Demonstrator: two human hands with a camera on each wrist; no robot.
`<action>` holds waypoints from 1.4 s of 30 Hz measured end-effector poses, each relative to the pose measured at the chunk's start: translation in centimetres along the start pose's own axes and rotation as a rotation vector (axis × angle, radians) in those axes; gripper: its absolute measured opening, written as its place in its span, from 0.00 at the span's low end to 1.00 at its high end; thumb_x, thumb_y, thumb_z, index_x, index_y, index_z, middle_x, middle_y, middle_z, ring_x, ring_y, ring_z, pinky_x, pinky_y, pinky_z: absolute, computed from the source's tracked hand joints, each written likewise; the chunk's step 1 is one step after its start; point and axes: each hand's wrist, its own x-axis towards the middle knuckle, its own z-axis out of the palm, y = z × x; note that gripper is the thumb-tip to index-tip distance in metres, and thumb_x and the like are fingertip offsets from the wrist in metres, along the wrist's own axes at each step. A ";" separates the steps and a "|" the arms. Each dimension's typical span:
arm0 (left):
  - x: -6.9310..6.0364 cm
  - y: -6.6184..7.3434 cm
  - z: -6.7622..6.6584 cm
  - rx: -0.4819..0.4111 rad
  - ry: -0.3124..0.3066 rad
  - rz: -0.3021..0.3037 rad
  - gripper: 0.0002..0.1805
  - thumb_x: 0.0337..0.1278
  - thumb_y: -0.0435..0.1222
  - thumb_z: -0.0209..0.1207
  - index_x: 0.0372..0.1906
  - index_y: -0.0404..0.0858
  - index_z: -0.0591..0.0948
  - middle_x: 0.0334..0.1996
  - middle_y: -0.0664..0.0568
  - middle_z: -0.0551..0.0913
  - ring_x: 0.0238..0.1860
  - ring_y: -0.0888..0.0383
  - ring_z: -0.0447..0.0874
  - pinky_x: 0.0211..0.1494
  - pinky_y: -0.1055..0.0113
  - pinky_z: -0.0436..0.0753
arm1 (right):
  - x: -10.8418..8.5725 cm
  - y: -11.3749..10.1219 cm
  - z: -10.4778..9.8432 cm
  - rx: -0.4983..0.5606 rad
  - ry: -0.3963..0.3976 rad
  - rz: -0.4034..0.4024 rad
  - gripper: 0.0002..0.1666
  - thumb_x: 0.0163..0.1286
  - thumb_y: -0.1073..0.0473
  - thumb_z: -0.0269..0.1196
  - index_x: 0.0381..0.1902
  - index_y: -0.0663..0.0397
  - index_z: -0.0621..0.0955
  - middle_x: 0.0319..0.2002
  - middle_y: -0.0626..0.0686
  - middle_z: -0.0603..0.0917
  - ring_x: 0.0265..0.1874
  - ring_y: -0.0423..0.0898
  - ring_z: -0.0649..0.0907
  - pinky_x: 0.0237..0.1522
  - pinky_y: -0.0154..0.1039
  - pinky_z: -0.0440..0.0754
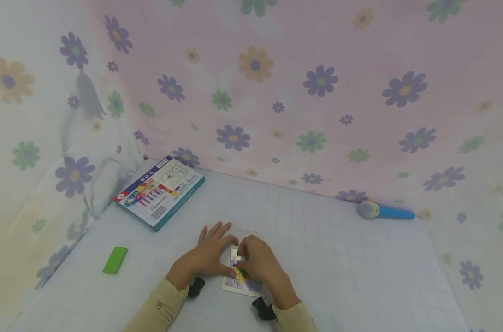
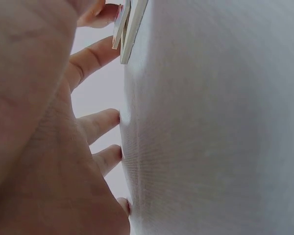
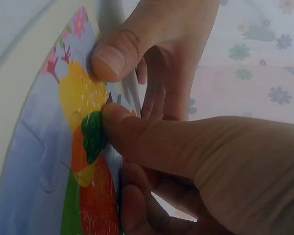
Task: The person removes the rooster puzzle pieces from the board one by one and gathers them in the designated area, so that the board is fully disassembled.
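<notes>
A small jigsaw puzzle [image 1: 234, 284] in a pale frame lies on the table. Its picture has a yellow bird, a green patch and pink flowers. With fingers spread, my left hand [image 1: 210, 253] rests its thumb on the puzzle's left part while its index finger reaches the far edge. My right hand [image 1: 259, 260] bends over the puzzle's right side, thumb and fingers pinching what looks like a puzzle piece. In the left wrist view a thin puzzle piece [image 2: 119, 27] stands tilted against the frame's edge [image 2: 132, 36]. My right thumb [image 3: 122, 120] covers part of the picture in the right wrist view.
A boxed set [image 1: 160, 191] lies at the back left of the table. A green block [image 1: 115, 260] is on the left, and a blue toy microphone [image 1: 394, 212] lies at the back right. Flowered cloth [image 1: 276, 92] hangs behind and at both sides.
</notes>
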 end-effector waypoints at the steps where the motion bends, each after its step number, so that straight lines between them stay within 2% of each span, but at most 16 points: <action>1: 0.0 0.1 0.0 -0.002 0.004 -0.001 0.39 0.38 0.56 0.79 0.59 0.54 0.77 0.81 0.45 0.56 0.83 0.37 0.43 0.80 0.27 0.41 | 0.0 0.0 0.0 0.006 0.001 0.003 0.17 0.56 0.58 0.78 0.41 0.50 0.82 0.38 0.44 0.80 0.35 0.41 0.76 0.40 0.37 0.79; 5: -0.2 0.2 -0.1 0.006 0.012 -0.003 0.39 0.39 0.56 0.79 0.60 0.54 0.77 0.81 0.45 0.56 0.83 0.38 0.44 0.80 0.27 0.41 | 0.0 0.1 0.0 0.027 0.003 0.023 0.25 0.57 0.58 0.78 0.52 0.51 0.81 0.42 0.45 0.82 0.39 0.42 0.78 0.46 0.42 0.83; 8: -0.2 0.3 -0.2 0.009 0.012 0.000 0.39 0.39 0.56 0.79 0.60 0.54 0.77 0.81 0.45 0.56 0.83 0.38 0.44 0.80 0.27 0.42 | 0.0 0.3 -0.1 0.015 0.003 0.017 0.28 0.57 0.56 0.78 0.55 0.51 0.82 0.40 0.44 0.81 0.38 0.40 0.77 0.44 0.38 0.81; 12: -0.2 0.4 -0.3 -0.010 0.008 0.000 0.37 0.39 0.55 0.79 0.59 0.55 0.78 0.81 0.44 0.57 0.83 0.37 0.44 0.80 0.27 0.41 | 0.0 0.6 0.0 -0.005 0.011 -0.004 0.27 0.58 0.54 0.78 0.54 0.52 0.85 0.37 0.42 0.79 0.34 0.38 0.74 0.36 0.32 0.76; 18: -0.2 0.4 -0.3 -0.018 0.005 -0.004 0.37 0.39 0.54 0.79 0.58 0.54 0.78 0.81 0.44 0.57 0.83 0.37 0.44 0.79 0.26 0.41 | 0.0 0.6 0.2 -0.022 0.031 -0.017 0.20 0.62 0.57 0.74 0.52 0.51 0.86 0.36 0.42 0.79 0.33 0.39 0.74 0.36 0.32 0.74; 26: -0.3 0.4 -0.4 -0.014 0.001 0.003 0.37 0.40 0.55 0.79 0.59 0.54 0.78 0.81 0.44 0.57 0.82 0.37 0.44 0.79 0.26 0.41 | -0.1 0.6 0.3 -0.105 0.015 -0.074 0.17 0.67 0.57 0.70 0.52 0.55 0.84 0.42 0.47 0.79 0.34 0.37 0.76 0.40 0.33 0.84; 32: -0.2 0.3 -0.3 0.002 -0.016 0.001 0.41 0.39 0.58 0.78 0.62 0.52 0.77 0.81 0.45 0.56 0.83 0.37 0.44 0.80 0.27 0.42 | 0.0 1.5 -0.7 -0.083 -0.010 -0.128 0.19 0.71 0.52 0.67 0.56 0.54 0.82 0.45 0.46 0.78 0.38 0.37 0.78 0.44 0.35 0.85; 36: -0.1 0.2 -0.4 0.001 -0.019 -0.007 0.42 0.38 0.59 0.78 0.63 0.53 0.77 0.81 0.46 0.56 0.83 0.38 0.43 0.80 0.28 0.42 | 1.1 2.8 -2.0 -0.048 0.052 -0.169 0.19 0.73 0.52 0.66 0.57 0.54 0.81 0.45 0.48 0.78 0.41 0.39 0.80 0.43 0.35 0.84; 39: -0.1 0.1 -0.4 -0.016 -0.022 -0.013 0.40 0.37 0.59 0.78 0.60 0.55 0.77 0.82 0.46 0.55 0.83 0.38 0.43 0.80 0.28 0.41 | 3.0 3.9 -3.0 -0.025 0.115 -0.140 0.19 0.73 0.54 0.66 0.57 0.54 0.80 0.46 0.49 0.78 0.43 0.41 0.80 0.45 0.37 0.85; 42: 0.0 0.0 -0.3 -0.029 -0.023 -0.007 0.40 0.37 0.59 0.78 0.59 0.55 0.77 0.82 0.45 0.55 0.83 0.38 0.42 0.81 0.29 0.40 | 5.4 5.1 -4.0 -0.023 0.143 -0.097 0.18 0.73 0.55 0.65 0.57 0.55 0.81 0.46 0.52 0.79 0.44 0.45 0.80 0.49 0.43 0.85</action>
